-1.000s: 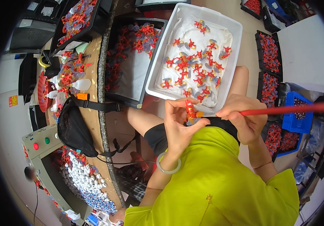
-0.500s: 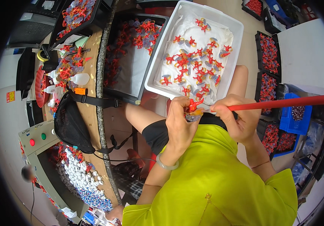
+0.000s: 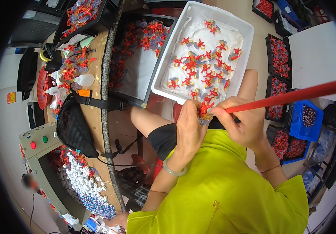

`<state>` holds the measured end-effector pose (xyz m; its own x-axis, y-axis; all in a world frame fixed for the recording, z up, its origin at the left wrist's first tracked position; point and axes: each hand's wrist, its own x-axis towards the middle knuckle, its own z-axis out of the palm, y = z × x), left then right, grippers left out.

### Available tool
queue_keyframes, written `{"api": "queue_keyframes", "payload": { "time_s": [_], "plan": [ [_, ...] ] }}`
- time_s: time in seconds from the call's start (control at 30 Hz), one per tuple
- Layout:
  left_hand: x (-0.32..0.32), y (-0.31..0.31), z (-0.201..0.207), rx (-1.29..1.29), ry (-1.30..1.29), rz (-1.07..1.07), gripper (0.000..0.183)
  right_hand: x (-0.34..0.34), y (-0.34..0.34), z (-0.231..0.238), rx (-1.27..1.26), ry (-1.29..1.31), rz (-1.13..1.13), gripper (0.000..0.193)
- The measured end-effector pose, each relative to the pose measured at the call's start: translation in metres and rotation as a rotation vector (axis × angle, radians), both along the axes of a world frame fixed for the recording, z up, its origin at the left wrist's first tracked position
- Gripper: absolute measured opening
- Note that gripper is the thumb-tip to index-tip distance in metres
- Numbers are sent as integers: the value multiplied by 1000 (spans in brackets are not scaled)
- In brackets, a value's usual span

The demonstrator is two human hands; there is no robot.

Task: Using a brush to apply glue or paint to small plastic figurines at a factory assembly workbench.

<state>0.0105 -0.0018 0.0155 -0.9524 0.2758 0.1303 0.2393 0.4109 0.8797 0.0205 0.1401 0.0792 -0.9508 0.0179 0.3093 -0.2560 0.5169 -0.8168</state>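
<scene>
The person's left hand (image 3: 191, 126) is clamped on a red figure (image 3: 205, 108), thumb and fingers closed on it, so that the figure sits between the two hands just beyond the near edge of a white tray (image 3: 249, 46). The right hand (image 3: 246, 119) grips a brush-like tool by its long red handle (image 3: 292, 97), which slants up to the right; its front end meets the figure's side, though the fingers hide most of it and whether the tip touches cannot be told. The hands are close together, with the figure in the narrow space between. In the tray, more figures (image 3: 205, 68) lie scattered on white paper (image 3: 181, 33), red with yellow and clear greyish parts. A black tray (image 3: 131, 100) stands to the left of it, partly under its rim, with further red pieces at its far end and along its left side. Farther left, a table (image 3: 99, 46) bears a white bottle (image 3: 84, 80), a black pouch (image 3: 74, 128) with straps and a heap of white and blue pieces (image 3: 88, 183). On the right, black crates (image 3: 279, 76) full of red pieces line the floor beside a blue bin (image 3: 310, 130). Another person's hand (image 3: 117, 220) shows at the lower left.
</scene>
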Motion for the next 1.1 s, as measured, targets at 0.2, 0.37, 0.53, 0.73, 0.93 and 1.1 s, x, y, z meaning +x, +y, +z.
{"api": "queue_keyframes", "payload": {
  "time_s": [0.2, 0.37, 0.53, 0.73, 0.93, 1.1],
  "plan": [
    [0, 0, -1, -59, 0, -3, 36, -4, -3, 0, -1, -10, 37, 12],
    [-1, -2, 1, -78, -34, -37, 39, -7, 2, 3, 57, -8, 34, 8],
    [-2, 1, 5, -22, -74, 36, 44, -7, 6, -4, -203, 14, -4, 8],
    [-4, -3, 6, 14, -138, 30, 51, -4, 25, -4, 142, -26, -15, 8],
    [-3, -4, 7, 72, -187, 40, 55, -10, 26, -28, -557, -153, -113, 16],
    [-8, -13, 0, 256, -231, -81, 62, 2, 20, -32, -685, -167, -177, 21]
  ]
}}
